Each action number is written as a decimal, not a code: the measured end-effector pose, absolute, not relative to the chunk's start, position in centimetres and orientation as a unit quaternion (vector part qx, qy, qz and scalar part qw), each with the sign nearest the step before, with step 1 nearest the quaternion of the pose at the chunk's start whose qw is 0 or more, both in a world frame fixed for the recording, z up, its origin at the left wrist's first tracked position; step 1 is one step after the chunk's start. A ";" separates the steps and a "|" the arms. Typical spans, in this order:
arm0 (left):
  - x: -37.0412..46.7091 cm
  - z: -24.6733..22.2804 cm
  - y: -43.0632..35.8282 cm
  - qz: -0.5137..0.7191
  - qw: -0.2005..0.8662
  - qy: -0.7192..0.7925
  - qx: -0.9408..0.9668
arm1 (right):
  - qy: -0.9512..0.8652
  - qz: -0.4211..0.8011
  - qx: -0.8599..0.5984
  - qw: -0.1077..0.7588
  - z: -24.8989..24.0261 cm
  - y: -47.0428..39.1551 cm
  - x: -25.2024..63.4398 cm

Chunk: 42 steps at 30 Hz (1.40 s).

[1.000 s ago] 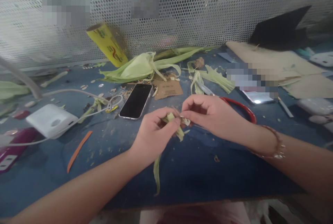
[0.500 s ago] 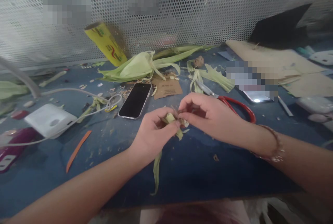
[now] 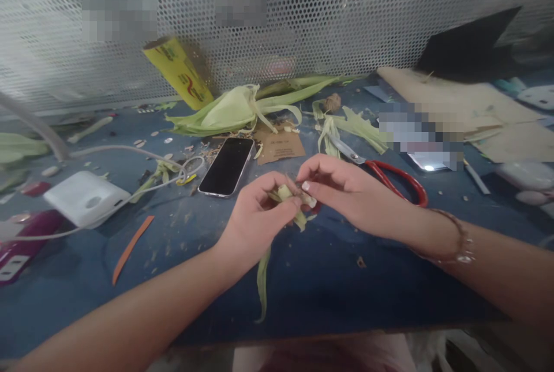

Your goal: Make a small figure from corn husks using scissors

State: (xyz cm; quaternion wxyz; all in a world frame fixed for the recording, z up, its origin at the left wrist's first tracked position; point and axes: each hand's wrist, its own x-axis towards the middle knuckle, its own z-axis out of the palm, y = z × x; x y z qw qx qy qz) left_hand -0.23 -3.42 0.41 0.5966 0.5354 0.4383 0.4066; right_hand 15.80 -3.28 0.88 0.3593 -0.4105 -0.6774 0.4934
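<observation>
Between thumb and fingers, my left hand (image 3: pixel 259 210) pinches a small bundle of pale green corn husk (image 3: pixel 299 219). A long husk strip (image 3: pixel 262 288) hangs below that hand toward the table's front. My right hand (image 3: pixel 341 190) meets the bundle from the right, thumb and fingertips closed together at its end. What lies between the right fingertips is too small to make out. Just behind my right hand lie red-handled scissors (image 3: pixel 389 179), their blades pointing up and left near a piece of husk (image 3: pixel 331 130).
A black-screened phone (image 3: pixel 227 167) and a cardboard piece (image 3: pixel 280 146) lie ahead. Behind them are large corn husks (image 3: pixel 234 109) and a yellow tube (image 3: pixel 179 72) against a perforated metal panel (image 3: pixel 320 20). At left are a white charger (image 3: pixel 86 198) with cable and an orange strip (image 3: pixel 132 250).
My right thumb and fingertips have shifted slightly at the end of the husk bundle. My left hand keeps its hold. The whole view has moved a little.
</observation>
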 end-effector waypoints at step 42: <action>-0.4 0.1 -3.6 0.399 0.506 0.451 0.617 | -0.745 0.311 -0.435 0.398 1.2 -3.6 16.0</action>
